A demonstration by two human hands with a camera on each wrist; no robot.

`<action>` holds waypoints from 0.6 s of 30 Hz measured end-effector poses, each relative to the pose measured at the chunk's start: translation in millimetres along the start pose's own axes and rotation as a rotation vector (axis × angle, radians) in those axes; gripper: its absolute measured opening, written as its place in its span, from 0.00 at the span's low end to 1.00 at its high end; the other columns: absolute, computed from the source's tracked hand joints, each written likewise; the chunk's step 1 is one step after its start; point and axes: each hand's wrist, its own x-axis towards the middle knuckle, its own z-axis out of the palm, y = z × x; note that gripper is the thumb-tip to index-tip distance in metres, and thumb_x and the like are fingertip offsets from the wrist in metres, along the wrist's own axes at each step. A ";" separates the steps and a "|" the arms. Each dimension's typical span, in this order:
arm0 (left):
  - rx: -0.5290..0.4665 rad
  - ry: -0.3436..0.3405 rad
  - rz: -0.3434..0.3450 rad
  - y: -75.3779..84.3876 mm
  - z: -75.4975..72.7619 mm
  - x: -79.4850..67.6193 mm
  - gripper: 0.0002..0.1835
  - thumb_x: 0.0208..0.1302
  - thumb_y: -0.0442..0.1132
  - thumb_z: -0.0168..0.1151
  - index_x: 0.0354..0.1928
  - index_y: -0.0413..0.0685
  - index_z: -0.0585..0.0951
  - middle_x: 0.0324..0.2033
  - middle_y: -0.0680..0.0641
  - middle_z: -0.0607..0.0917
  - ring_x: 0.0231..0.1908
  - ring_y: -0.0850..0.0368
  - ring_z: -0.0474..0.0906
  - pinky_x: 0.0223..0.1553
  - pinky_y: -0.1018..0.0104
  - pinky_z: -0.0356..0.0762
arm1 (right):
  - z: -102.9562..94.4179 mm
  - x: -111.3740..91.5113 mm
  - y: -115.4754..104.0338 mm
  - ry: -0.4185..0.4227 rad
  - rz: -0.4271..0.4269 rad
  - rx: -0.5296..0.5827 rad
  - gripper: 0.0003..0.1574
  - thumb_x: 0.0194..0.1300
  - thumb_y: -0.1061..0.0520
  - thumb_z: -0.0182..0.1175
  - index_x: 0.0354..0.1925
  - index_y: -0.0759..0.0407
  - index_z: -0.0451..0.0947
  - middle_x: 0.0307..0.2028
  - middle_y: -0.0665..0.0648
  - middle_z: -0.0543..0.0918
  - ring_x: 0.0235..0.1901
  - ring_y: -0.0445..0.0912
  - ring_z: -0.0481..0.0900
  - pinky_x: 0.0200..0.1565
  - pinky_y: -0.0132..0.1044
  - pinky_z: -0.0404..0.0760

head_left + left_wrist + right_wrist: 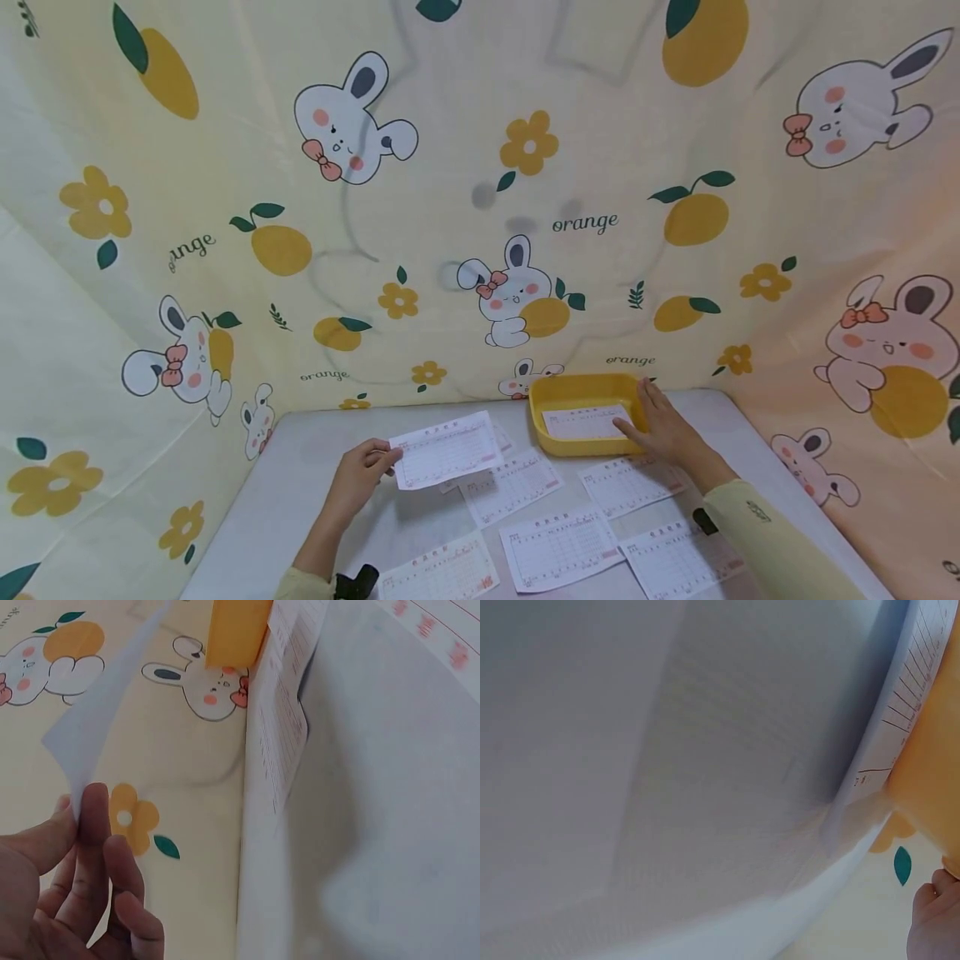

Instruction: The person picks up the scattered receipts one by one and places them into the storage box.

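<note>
A white printed form slip [447, 450] is pinched between the thumb and fingers of my left hand [360, 475], raised above other slips on the table. In the left wrist view the held slip [101, 724] appears nearly edge-on. My right hand [669, 429] holds the right side of a yellow plastic basin [551, 448], its thumb over the rim and its fingers along the outer side. Inside the basin lies another printed slip [585, 422]. The right wrist view shows only part of that hand [935, 919], against the basin wall [930, 769].
Several similar printed slips are spread over the white table [315, 442], among them one with red print [442, 571] near the front, one in the middle [558, 550] and one at the right [678, 560]. A patterned cloth [450, 208] hangs behind and beside the table.
</note>
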 end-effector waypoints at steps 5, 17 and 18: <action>-0.016 -0.016 0.007 7.3 11.6 6.3 0.13 0.77 0.47 0.68 0.49 0.44 0.85 0.35 0.51 0.92 0.41 0.45 0.85 0.41 0.61 0.75 | -0.2 -0.8 -0.2 0.003 -0.003 -0.003 0.71 0.76 0.25 0.55 0.83 0.76 0.38 0.84 0.76 0.40 0.81 0.74 0.43 0.76 0.71 0.50; -0.063 -0.055 0.048 19.2 37.7 16.9 0.13 0.77 0.47 0.68 0.48 0.43 0.85 0.34 0.50 0.92 0.40 0.45 0.85 0.41 0.61 0.79 | -0.5 -0.2 -0.8 0.006 -0.005 0.003 0.69 0.76 0.28 0.57 0.82 0.77 0.39 0.83 0.76 0.41 0.81 0.74 0.43 0.77 0.70 0.50; -0.066 -0.057 0.053 19.9 39.5 18.4 0.14 0.77 0.47 0.68 0.48 0.43 0.85 0.34 0.50 0.92 0.40 0.45 0.85 0.41 0.61 0.79 | -0.7 -0.3 -1.1 0.006 -0.005 0.001 0.69 0.76 0.28 0.56 0.82 0.76 0.38 0.83 0.76 0.40 0.81 0.74 0.43 0.77 0.70 0.49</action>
